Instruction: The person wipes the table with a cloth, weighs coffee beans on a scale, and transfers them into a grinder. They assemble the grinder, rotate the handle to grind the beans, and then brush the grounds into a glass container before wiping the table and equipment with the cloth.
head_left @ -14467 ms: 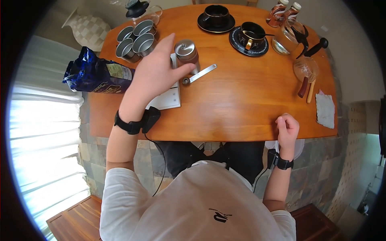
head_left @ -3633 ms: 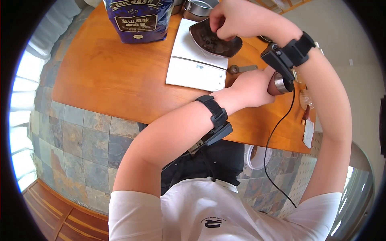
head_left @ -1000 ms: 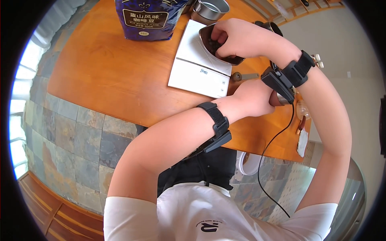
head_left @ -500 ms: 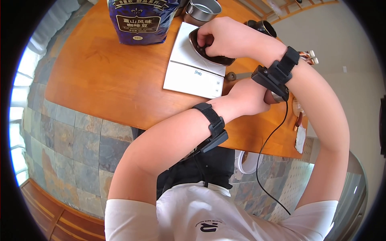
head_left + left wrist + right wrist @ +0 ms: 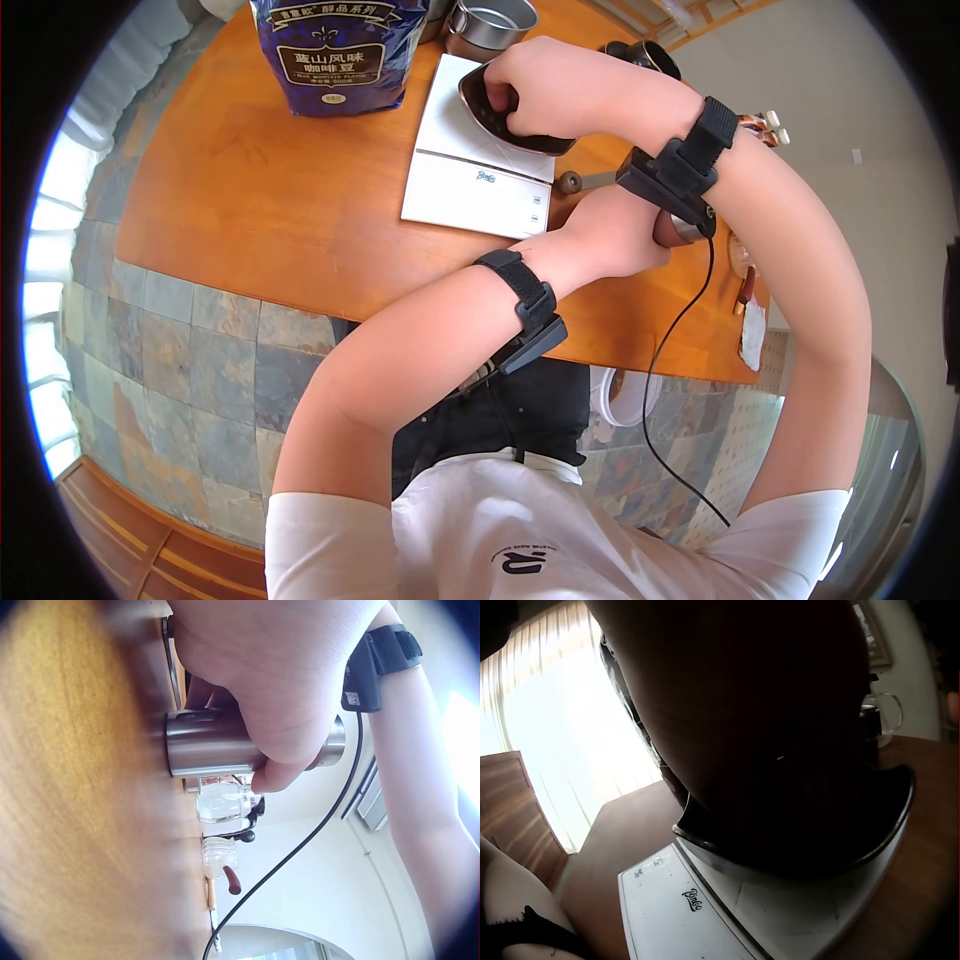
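Observation:
My left hand (image 5: pixel 615 235) grips a steel coffee grinder body (image 5: pixel 687 230) that stands on the wooden table (image 5: pixel 260 200). In the left wrist view, my left hand (image 5: pixel 277 690) has its fingers wrapped round the upper part of the grinder (image 5: pixel 210 742). My right arm crosses above it. My right hand (image 5: pixel 545 85) reaches into a dark dish (image 5: pixel 535 140) on a white scale (image 5: pixel 470 180), fingers curled inside at the dish's left end, on the coffee beans there. The right wrist view shows the hand (image 5: pixel 765 712) as a dark mass over the dish (image 5: pixel 885 825) and the scale (image 5: pixel 705 915).
A blue coffee bean bag (image 5: pixel 335 50) stands at the far left of the scale, with metal cups (image 5: pixel 490 22) beside it. The grinder's crank (image 5: pixel 585 181) lies next to the scale. A black cup (image 5: pixel 645 55), glass pots (image 5: pixel 225 804) and a cloth (image 5: pixel 752 348) sit to the right.
My right hand has shifted slightly toward the dish's left end and its fingers have curled deeper in. My left hand keeps its grip on the grinder.

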The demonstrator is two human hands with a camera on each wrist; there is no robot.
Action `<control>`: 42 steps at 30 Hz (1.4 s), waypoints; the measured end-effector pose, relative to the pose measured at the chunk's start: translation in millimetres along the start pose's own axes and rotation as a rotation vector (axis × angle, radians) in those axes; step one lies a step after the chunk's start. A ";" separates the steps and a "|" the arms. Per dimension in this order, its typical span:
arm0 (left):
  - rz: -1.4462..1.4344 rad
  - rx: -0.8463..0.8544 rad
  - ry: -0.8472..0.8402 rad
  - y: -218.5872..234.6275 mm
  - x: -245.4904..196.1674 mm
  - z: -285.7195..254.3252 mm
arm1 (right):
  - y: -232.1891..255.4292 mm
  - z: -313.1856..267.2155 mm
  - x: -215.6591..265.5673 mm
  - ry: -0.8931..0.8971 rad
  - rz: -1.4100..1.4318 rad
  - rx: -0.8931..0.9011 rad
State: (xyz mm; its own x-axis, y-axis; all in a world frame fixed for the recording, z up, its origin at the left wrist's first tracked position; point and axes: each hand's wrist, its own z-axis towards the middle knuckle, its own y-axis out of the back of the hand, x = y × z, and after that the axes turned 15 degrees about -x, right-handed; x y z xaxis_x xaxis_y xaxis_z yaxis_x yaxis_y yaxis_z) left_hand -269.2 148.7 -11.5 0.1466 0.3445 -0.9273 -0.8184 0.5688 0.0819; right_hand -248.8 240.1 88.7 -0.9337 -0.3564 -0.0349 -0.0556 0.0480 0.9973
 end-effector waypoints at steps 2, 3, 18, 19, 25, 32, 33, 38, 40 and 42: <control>0.000 -0.053 -0.039 -1.9 1.9 -0.1 | -1.0 -0.7 -1.1 -0.052 0.049 -0.016; -0.001 -0.053 -0.039 -2.7 3.0 -0.1 | -1.1 -0.7 -2.0 -0.052 0.048 -0.016; 0.019 0.019 0.015 3.2 -2.1 0.7 | 7.0 -3.5 -9.8 -0.020 0.085 -0.031; 0.062 0.017 -0.014 1.5 0.9 1.5 | 19.1 -5.5 -8.0 -0.105 0.181 -0.016; 0.146 0.084 0.031 5.0 -10.7 3.3 | 105.8 -67.5 -7.0 -0.384 0.353 -0.094; 0.137 0.084 0.015 2.7 -9.8 5.7 | 83.7 -152.4 -65.4 -0.629 0.600 -0.089; 0.144 0.083 0.027 2.5 -8.9 6.2 | 79.6 -157.5 -63.7 -0.657 0.590 -0.050; 0.190 0.107 0.067 3.1 -7.5 7.6 | 68.4 -166.1 -68.3 -0.637 0.515 0.010; 0.185 0.113 0.066 2.7 -6.4 7.4 | 67.9 -166.9 -67.2 -0.586 0.449 0.004; 0.179 0.112 0.063 3.4 -6.2 7.4 | 71.8 -165.1 -65.1 -0.626 0.449 0.039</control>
State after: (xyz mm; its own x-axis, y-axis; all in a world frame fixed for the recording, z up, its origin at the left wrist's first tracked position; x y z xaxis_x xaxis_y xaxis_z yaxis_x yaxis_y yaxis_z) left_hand -268.8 154.0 -2.8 -0.0339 0.4019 -0.9150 -0.7607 0.5834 0.2845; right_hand -133.6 112.7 173.2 -0.8950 0.2992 0.3310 0.3745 0.1005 0.9218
